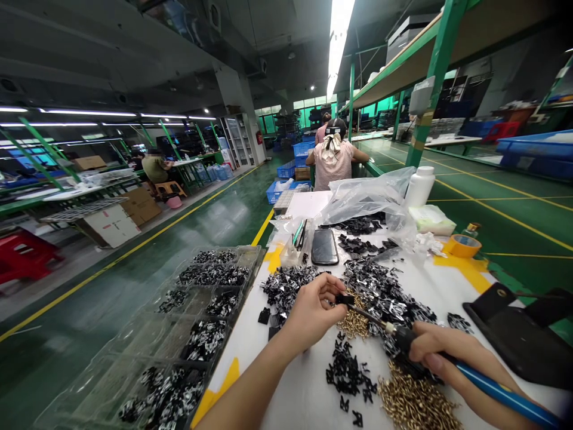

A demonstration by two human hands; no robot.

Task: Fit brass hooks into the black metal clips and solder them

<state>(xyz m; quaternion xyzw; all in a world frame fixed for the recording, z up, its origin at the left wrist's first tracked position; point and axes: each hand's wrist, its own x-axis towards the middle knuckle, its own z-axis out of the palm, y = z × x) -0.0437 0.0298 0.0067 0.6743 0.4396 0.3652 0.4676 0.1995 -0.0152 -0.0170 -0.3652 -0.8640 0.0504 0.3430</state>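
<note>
From where I stand, I see a person working at a white tabletop [293, 391] with two bare hands. The left hand [311, 310] is above the middle of the table, and its thumb and fingers are pressed together, pinching a small black part [344, 298]. The right hand [456, 353] is closed around a blue-handled tool [496, 391], whose thin metal shaft points toward this part; whether the tip really touches it, I cannot tell. Just below the held part lies a small heap of brass pieces [355, 325], and a bigger brass heap [416, 397] is spread near the front, under the tool. Between these there are loose black parts [349, 371]. Black-and-silver clips [385, 292] lie in a wide pile behind the tool, and another clip pile [286, 289] is partly covered by the left hand. Farther back I notice a dark phone [324, 246], a clear plastic bag [371, 200], a white bottle [419, 186] and, toward the right edge, a roll of yellow tape [464, 246]. A black bent holder [519, 337] is beyond the right hand. On the left, beside the table, a clear compartment box [134, 340] carries more clips in several of its sections. In front, a co-worker [333, 161] sits with the back turned to us.
</note>
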